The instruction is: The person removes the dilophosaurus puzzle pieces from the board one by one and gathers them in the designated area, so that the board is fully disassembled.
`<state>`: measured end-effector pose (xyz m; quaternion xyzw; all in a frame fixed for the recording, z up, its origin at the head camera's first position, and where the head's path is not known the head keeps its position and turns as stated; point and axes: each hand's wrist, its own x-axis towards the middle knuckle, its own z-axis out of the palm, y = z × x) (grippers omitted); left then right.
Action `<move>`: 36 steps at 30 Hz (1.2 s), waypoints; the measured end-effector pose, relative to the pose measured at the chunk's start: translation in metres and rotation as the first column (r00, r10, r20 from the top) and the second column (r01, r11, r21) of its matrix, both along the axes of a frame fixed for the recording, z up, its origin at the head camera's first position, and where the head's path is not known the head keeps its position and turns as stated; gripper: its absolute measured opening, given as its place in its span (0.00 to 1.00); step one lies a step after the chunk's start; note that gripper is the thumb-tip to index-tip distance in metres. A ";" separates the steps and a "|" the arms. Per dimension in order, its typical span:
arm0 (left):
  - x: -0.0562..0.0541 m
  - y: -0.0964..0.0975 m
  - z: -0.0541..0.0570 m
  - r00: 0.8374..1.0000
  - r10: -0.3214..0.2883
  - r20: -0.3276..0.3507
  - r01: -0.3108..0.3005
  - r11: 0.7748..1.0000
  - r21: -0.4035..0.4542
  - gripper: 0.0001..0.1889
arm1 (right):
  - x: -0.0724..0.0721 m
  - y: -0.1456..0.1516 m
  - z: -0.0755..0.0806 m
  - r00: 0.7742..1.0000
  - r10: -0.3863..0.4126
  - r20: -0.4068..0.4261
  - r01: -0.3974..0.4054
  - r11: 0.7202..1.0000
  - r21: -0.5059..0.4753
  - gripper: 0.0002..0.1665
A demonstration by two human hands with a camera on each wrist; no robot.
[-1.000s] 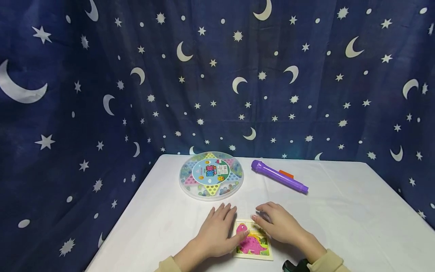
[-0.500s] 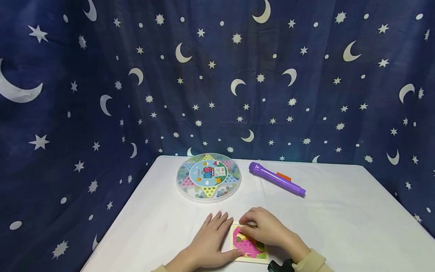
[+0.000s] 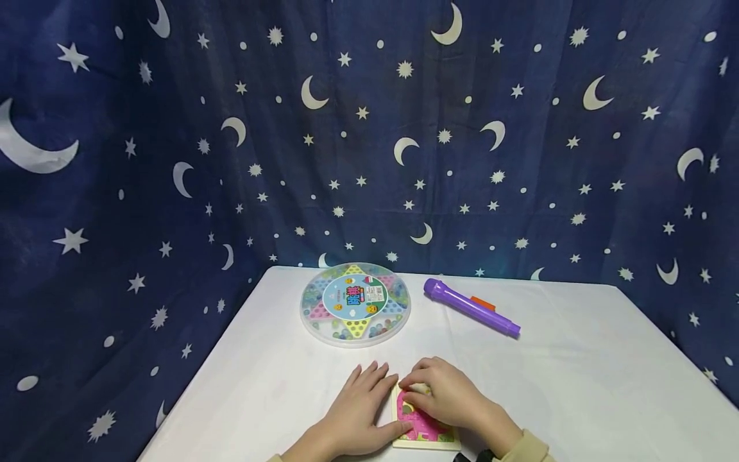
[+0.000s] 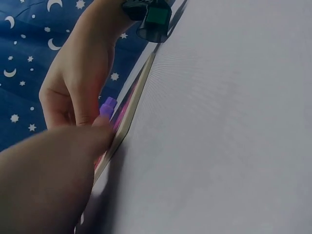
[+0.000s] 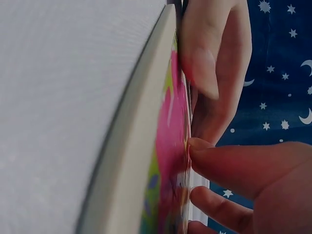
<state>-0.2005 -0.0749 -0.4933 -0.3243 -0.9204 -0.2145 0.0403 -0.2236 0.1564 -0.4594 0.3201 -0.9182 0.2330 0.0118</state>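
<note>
A small square jigsaw puzzle (image 3: pixel 426 428) with a pink dinosaur and a pale frame lies at the table's near side. Along its left edge my left hand (image 3: pixel 355 410) lies flat, fingers straight, the thumb reaching over the picture. My right hand (image 3: pixel 453 394) bends over the puzzle's upper part, covering much of it. Its thumb (image 5: pixel 207 156) and fingertips meet the picture surface in the right wrist view, a little apart from each other. Whether a puzzle piece is pinched there cannot be made out. The left wrist view catches the pale puzzle frame (image 4: pixel 130 114) edge-on.
Behind the hands lies a round, clear-lidded Chinese checkers set (image 3: pixel 355 305) with coloured marbles. A purple toy microphone (image 3: pixel 470 308) with an orange part beside it rests to the right. A dark blue star-and-moon curtain (image 3: pixel 369 160) hangs around the white table (image 3: pixel 577 372).
My right hand has moved left from the puzzle's upper right corner onto its upper part, and its fingers have drawn closer to the picture. The left hand has stayed at the left edge.
</note>
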 end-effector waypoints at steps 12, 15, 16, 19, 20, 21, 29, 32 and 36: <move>0.001 0.002 0.000 0.999 0.034 -0.023 -0.033 0.999 0.026 0.32 | 0.003 -0.005 0.004 1.000 -0.028 0.000 0.028 0.999 0.022 0.08; 0.000 0.003 0.000 0.998 0.047 -0.031 -0.046 0.999 0.015 0.32 | 0.003 -0.006 0.005 1.000 -0.020 -0.011 0.021 0.999 0.027 0.08; 0.000 0.004 0.001 0.998 0.052 -0.034 -0.051 0.999 0.012 0.32 | 0.003 -0.006 0.005 1.000 -0.020 -0.014 0.020 0.999 0.031 0.08; -0.001 0.005 0.001 0.997 0.068 -0.038 -0.068 0.998 0.005 0.32 | 0.003 -0.007 0.004 1.000 -0.026 -0.016 0.026 0.999 0.038 0.09; -0.001 0.006 0.001 0.996 0.074 -0.041 -0.074 0.997 0.002 0.31 | 0.003 -0.008 0.004 0.999 -0.030 -0.015 0.031 0.999 0.038 0.09; -0.001 0.006 0.002 0.996 0.079 -0.039 -0.079 0.997 0.000 0.31 | 0.002 -0.009 0.003 0.999 -0.034 -0.015 0.035 0.999 0.035 0.09; 0.000 0.007 0.008 0.994 0.103 0.026 -0.104 0.994 0.038 0.31 | -0.001 -0.013 -0.006 0.997 -0.071 0.044 0.074 0.995 -0.071 0.07; 0.000 0.007 0.007 0.994 0.107 0.032 -0.108 0.993 0.047 0.31 | -0.001 -0.012 -0.008 0.995 -0.075 0.072 0.082 0.992 -0.093 0.07; -0.001 0.007 0.008 0.994 0.109 0.021 -0.110 0.993 0.048 0.31 | -0.003 -0.012 -0.008 0.995 -0.072 0.072 0.079 0.991 -0.105 0.07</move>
